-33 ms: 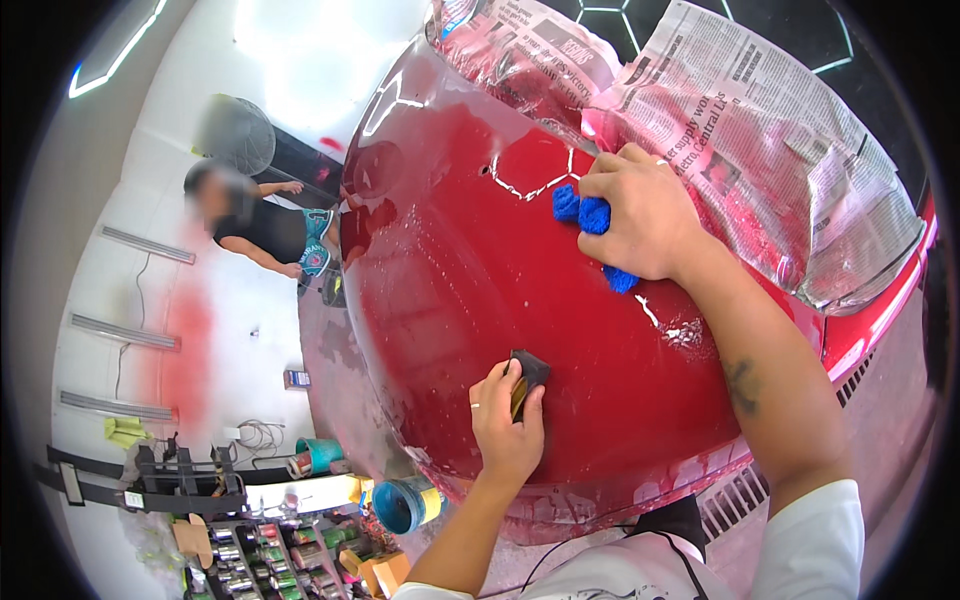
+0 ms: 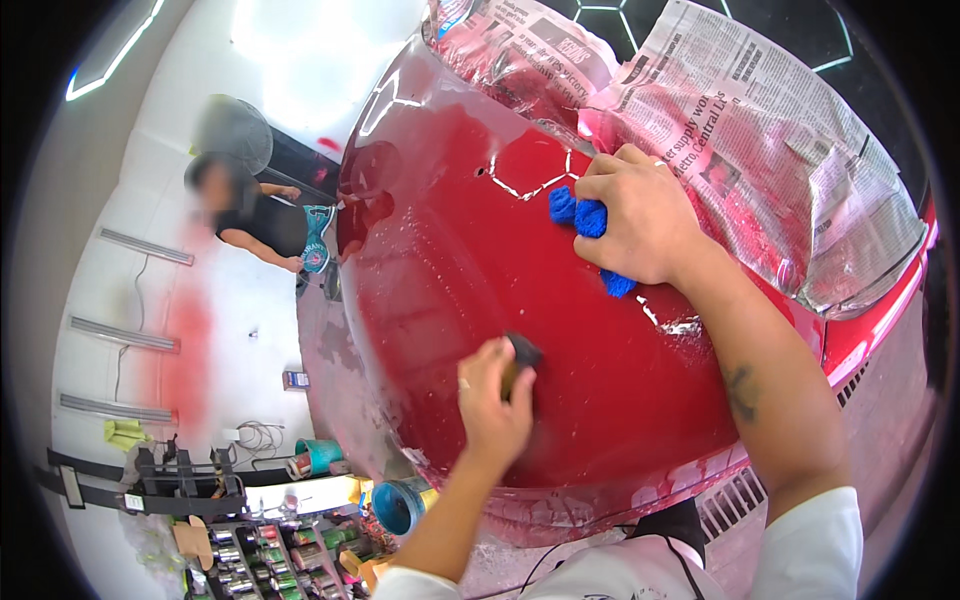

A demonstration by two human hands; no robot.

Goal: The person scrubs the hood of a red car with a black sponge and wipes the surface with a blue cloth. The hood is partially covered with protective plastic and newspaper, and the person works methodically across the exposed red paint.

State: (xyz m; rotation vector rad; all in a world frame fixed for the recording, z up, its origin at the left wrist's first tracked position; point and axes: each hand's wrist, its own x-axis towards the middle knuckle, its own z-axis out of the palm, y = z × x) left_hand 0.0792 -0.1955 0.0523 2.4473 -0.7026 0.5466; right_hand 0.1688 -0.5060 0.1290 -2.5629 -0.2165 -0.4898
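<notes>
Your left hand (image 2: 490, 405) has its thumb and fingers drawn in around a dark piece (image 2: 522, 352), gripped at its near end so that its far end juts past the fingertips; the outline is blurred, so whether it is a folded sheet or a block cannot be told. That grip probably keeps its face flat under finger pressure. Your right hand (image 2: 645, 215), above and to the right of the left, is bunched over a blue cloth (image 2: 590, 217), which shows at the fingertips and again below the palm; crumpled so, it likely cushions the hand against the surface and stays ready for use. Directly beneath both sets of fingers lies the red panel (image 2: 590, 330), curved and glossy, with pale wet-looking specks just below the right hand and a duller, greyish band beyond the left fingertips. Just past the right knuckles, newspaper (image 2: 760, 130) is spread under clear film, presumably to shield what it covers. Well left of the fingers, outside the panel's edge, a co-worker (image 2: 262, 220) stands in a dark top and teal shorts. Below and left of your left hand are a blue bucket (image 2: 397, 508) and, farther off, racked cans (image 2: 275, 560).
</notes>
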